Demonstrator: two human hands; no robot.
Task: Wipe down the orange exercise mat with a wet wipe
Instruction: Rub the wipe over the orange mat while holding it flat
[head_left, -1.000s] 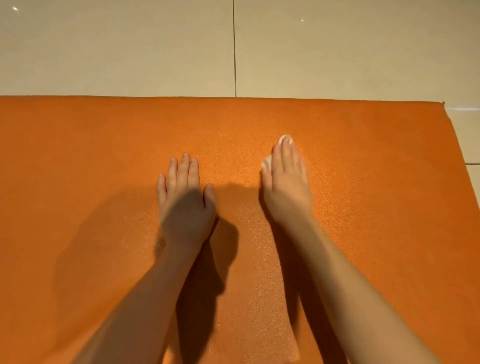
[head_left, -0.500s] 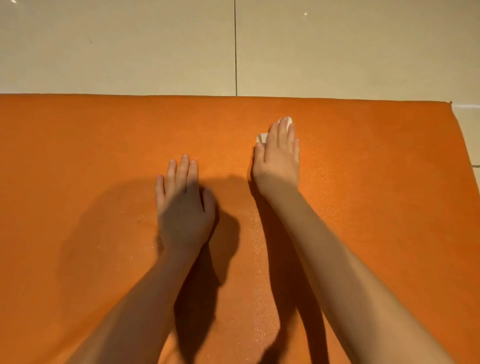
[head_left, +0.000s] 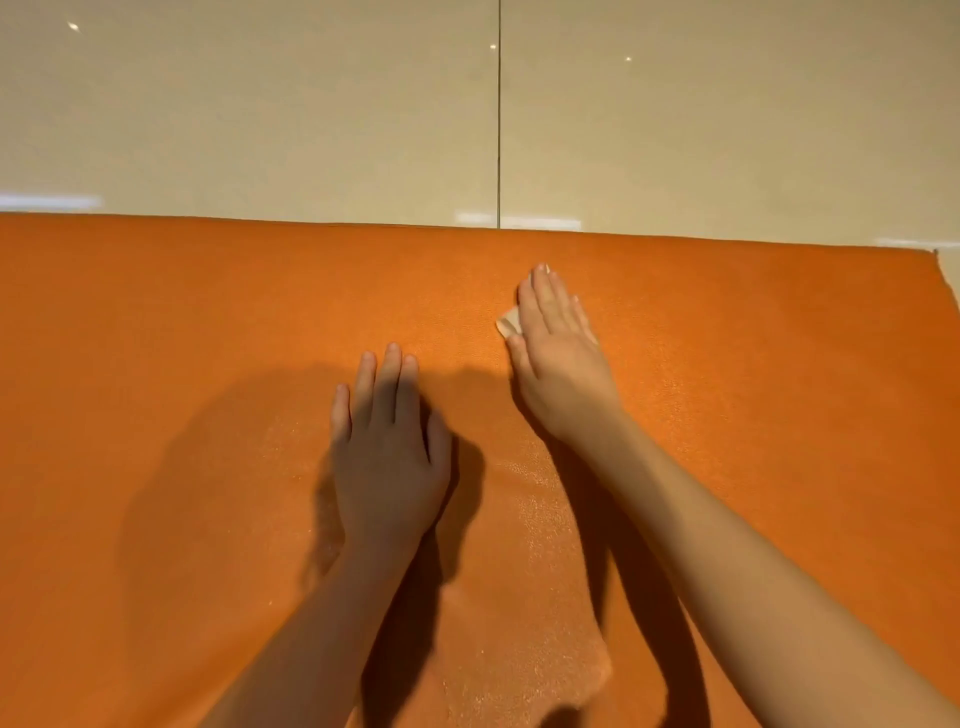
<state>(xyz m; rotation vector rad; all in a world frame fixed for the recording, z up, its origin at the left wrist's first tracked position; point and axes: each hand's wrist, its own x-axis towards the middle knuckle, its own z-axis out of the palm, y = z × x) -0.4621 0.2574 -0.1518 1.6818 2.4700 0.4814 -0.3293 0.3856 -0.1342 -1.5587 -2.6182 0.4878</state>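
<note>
A floor (head_left: 260, 114) of pale, glossy beige tiles fills the top of the view, with one dark grout line (head_left: 499, 130) running straight away from the person and a few small points of reflected light on the tiles. In front of it, an orange mat (head_left: 753, 389) lies flat on the floor and takes up the rest of the picture; its far edge runs almost level from left to right, and its far right corner shows at the right border. The mat has a fine grainy texture, and a lighter, shinier patch (head_left: 530, 597) that looks damp runs between the two forearms toward the near edge. A broad shadow (head_left: 208, 467) falls on the mat to the left of the arms. Both bare forearms reach in from the bottom. The left hand (head_left: 387, 457) rests palm down on the middle of the mat, fingers straight and close together, thumb out to the side, holding nothing. The right hand (head_left: 558, 353) lies farther forward and to the right, near the far edge, also palm down with its fingers straight and together. Under it is a small white wipe (head_left: 508, 327), pressed flat against the mat by the fingers and palm; only a corner of it shows, sticking out on the left side of the hand just beyond the thumb tip.
</note>
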